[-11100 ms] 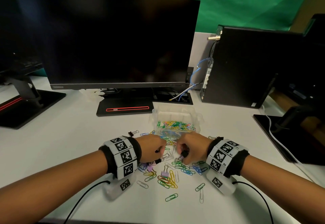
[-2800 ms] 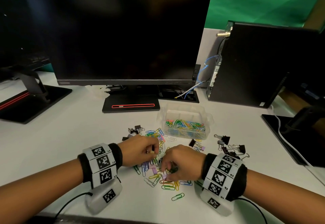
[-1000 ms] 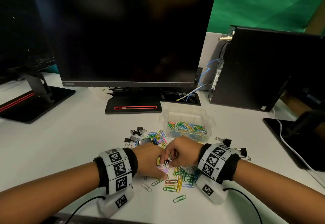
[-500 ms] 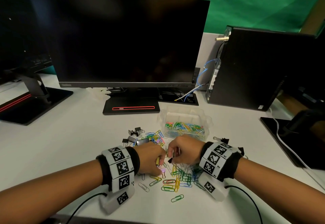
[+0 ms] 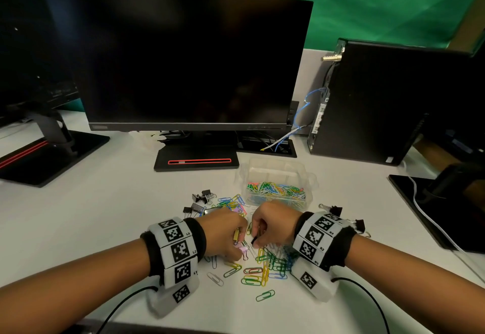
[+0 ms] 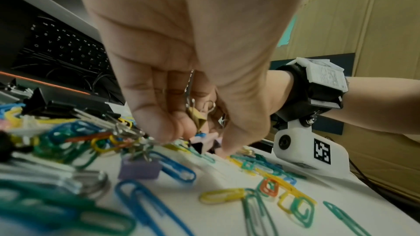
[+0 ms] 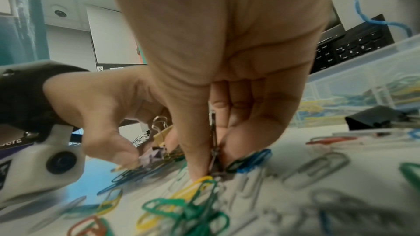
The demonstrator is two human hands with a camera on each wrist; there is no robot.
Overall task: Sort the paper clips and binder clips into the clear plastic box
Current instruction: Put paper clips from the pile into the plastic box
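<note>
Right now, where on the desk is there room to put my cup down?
The bare desk left of the black clips, in front of the monitor stand, is free. So is the strip between the clear box and the computer tower. It is crowded around the left hand and right hand, where paper clips lie scattered.

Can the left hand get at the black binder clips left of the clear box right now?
Probably not yet: the left hand already holds a yellow binder clip and pinches a pink one. The path to the black binder clips looks open, with only loose paper clips nearby.
</note>
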